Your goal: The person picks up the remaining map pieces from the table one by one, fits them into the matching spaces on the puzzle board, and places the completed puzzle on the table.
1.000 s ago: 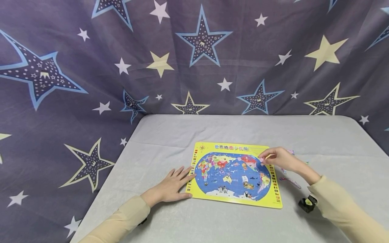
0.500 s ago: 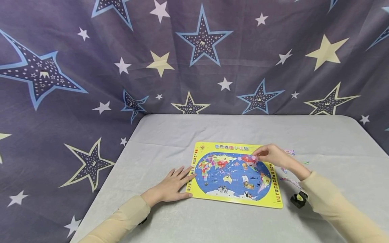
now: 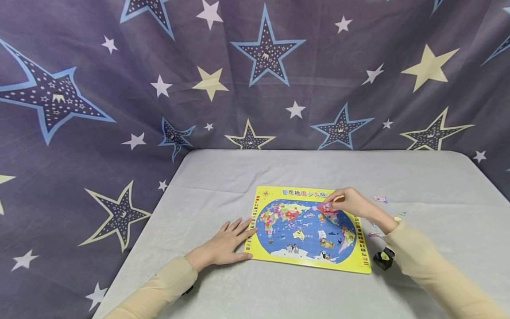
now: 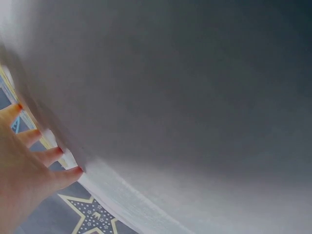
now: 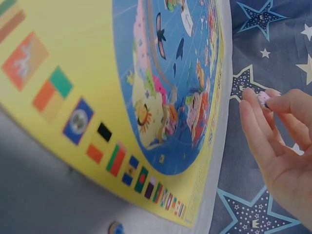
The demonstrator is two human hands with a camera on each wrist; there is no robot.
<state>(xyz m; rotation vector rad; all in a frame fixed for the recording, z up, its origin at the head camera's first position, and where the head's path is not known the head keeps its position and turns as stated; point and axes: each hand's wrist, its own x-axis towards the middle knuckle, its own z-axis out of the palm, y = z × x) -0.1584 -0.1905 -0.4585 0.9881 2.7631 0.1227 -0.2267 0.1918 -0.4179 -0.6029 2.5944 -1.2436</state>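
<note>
A yellow-edged world map puzzle board (image 3: 350, 266) lies on the table, its blue oval filled with coloured land shapes. My left hand (image 3: 224, 244) rests with spread fingers at the board's left edge; the left wrist view shows its fingertips (image 4: 73, 171) against the table cloth. Over the board's upper right, my right hand (image 3: 353, 204) pinches a small pink puzzle piece (image 5: 263, 99) between thumb and fingers. In the right wrist view this piece appears above the map, and the fingers partly hide it. Whether it touches the board cannot be told.
Right of the board lie several loose puzzle pieces, among them a pinkish piece (image 3: 380, 199) and a small green piece (image 3: 402, 213). A black wrist device (image 3: 384, 258) hangs under the right sleeve. A star-patterned curtain (image 3: 255, 102) stands behind the grey-covered table (image 3: 223, 177).
My right hand has moved left over the map's upper right with the pink puzzle piece, uncovering loose pieces beside the board. The left hand has stayed in place.
</note>
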